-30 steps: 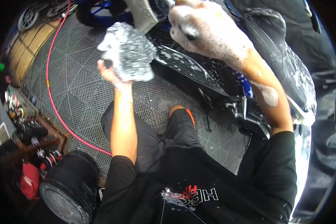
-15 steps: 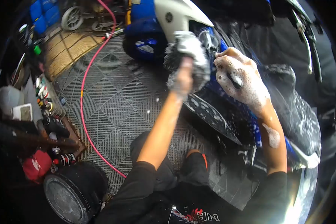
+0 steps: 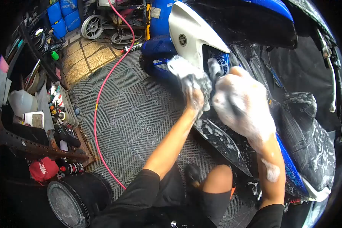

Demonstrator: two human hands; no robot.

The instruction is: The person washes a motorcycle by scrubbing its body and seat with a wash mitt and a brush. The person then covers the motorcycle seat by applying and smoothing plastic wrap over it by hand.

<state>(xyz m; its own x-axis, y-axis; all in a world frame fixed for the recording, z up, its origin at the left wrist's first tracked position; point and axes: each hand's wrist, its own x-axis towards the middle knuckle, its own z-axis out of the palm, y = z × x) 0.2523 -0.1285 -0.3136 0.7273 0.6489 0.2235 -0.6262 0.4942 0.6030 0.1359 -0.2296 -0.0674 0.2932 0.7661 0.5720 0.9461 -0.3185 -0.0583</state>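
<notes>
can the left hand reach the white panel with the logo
Probably yes: the left hand, gripping the foamy cloth, appears close to the white panel, with nothing visible between except that cloth.

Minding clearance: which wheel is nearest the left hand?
The blue-rimmed wheel, behind the foamy wash pad in the left hand; the grey wheels are farther off by the tiles.

We extend both bare forearms (image 3: 169,142) forward, our left hand (image 3: 195,98) curled and lightly sudsy, our right hand (image 3: 250,99) blurred and thickly foamed past the wrist (image 3: 260,140).
</notes>
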